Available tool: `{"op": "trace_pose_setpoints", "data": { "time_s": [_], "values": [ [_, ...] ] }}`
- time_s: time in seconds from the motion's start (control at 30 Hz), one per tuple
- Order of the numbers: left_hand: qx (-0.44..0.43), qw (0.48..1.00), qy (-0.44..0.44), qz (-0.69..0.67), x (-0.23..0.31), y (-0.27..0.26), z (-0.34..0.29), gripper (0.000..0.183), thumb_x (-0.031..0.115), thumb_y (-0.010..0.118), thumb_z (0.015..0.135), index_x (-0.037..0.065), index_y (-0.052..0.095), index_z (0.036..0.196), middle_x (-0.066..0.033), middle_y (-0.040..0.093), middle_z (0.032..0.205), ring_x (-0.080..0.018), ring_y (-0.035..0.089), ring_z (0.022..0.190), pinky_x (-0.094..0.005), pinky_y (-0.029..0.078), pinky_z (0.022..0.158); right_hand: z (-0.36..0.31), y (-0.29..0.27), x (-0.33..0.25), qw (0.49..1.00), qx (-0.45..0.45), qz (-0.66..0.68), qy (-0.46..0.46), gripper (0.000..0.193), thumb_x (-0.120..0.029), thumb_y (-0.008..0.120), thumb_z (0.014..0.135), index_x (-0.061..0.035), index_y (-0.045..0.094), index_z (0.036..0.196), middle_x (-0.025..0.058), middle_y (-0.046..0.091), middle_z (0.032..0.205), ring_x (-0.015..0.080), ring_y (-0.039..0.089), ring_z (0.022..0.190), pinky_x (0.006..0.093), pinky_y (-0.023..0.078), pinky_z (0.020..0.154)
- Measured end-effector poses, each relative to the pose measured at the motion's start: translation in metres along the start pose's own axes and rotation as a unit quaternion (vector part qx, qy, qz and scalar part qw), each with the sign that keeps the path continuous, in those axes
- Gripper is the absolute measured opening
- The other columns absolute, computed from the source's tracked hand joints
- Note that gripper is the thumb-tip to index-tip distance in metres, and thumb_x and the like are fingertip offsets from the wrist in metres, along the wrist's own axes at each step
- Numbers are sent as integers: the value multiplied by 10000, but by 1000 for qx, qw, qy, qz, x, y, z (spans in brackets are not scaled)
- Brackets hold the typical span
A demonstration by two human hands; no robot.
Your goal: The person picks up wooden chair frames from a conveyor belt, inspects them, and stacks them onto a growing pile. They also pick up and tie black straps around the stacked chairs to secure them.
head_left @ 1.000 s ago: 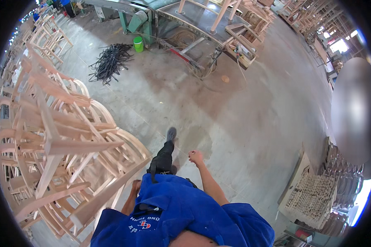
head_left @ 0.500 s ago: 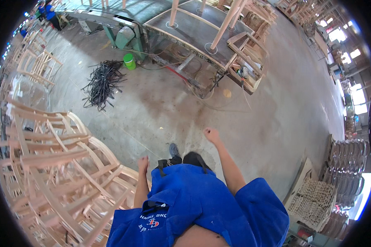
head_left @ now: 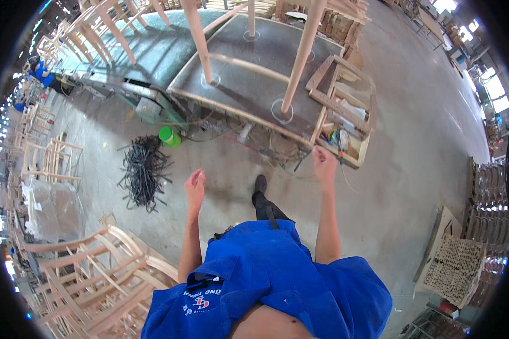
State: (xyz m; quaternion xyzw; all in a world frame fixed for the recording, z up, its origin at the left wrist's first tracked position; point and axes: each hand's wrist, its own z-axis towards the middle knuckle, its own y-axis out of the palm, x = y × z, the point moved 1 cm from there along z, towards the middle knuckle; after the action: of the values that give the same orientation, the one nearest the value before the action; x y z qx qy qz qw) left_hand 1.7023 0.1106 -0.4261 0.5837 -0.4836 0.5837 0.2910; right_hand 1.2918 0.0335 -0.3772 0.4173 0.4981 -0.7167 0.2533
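Concrete floor (head_left: 424, 169); both the left hand (head_left: 195, 185) and right hand (head_left: 324, 164) hang loosely open, empty, near a dark-topped workbench (head_left: 266, 73).

You had two bare hands out, the left hand (head_left: 195, 185) and the right hand (head_left: 324, 164), both empty. Before you stood one dark desk (head_left: 266, 73), one green cup (head_left: 167, 135), one pile of black strips (head_left: 144, 169) and one wooden crate (head_left: 345, 107).

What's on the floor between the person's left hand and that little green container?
In the head view, only bare concrete floor lies between the left hand and the green container; the pile of black strips sits off to the side.
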Motion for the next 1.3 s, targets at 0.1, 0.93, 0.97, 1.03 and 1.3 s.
{"op": "trace_pose_setpoints", "data": {
  "time_s": [0.1, 0.93, 0.97, 1.03, 1.3],
  "values": [
    [20, 992, 121, -12, 98, 16, 106, 275, 174, 574, 911, -5, 609, 1117, -73, 655, 1001, -134, 594, 885, -259, 463, 802, 96, -11, -78, 990, 85, 49, -103, 219, -186, 632, 859, -4, 665, 976, 111, 661, 810, 152, 602, 677, 279, 481, 656],
    [167, 672, 697, 184, 451, 66, 550, 199, 87, 522, 918, -16, 691, 941, -96, 696, 946, -220, 641, 917, -340, 484, 832, 327, 56, -322, 801, 411, -310, -303, 243, -156, 513, 921, 17, 678, 957, 116, 679, 988, 225, 612, 916, 329, 478, 812],
    [173, 673, 698, 173, 450, 67, 551, 199, 85, 520, 918, -16, 690, 938, -103, 695, 944, -220, 641, 912, -338, 484, 826, 326, 57, -324, 807, 412, -302, -296, 251, -157, 506, 924, 26, 673, 963, 122, 676, 995, 229, 612, 923, 334, 480, 815],
    [195, 677, 688, 175, 449, 72, 550, 213, 88, 507, 927, -34, 681, 926, -119, 692, 944, -224, 643, 883, -331, 493, 794, 326, 58, -324, 813, 413, -308, -270, 267, -158, 493, 930, 43, 663, 975, 136, 669, 1008, 238, 610, 938, 342, 485, 820],
    [178, 703, 672, 150, 451, 75, 552, 255, 95, 473, 943, -74, 664, 945, -143, 686, 949, -244, 643, 878, -347, 511, 781, 339, 67, -309, 781, 466, -255, -328, 268, -126, 482, 906, 92, 634, 945, 194, 658, 972, 280, 626, 902, 372, 500, 803]
  ]
}}
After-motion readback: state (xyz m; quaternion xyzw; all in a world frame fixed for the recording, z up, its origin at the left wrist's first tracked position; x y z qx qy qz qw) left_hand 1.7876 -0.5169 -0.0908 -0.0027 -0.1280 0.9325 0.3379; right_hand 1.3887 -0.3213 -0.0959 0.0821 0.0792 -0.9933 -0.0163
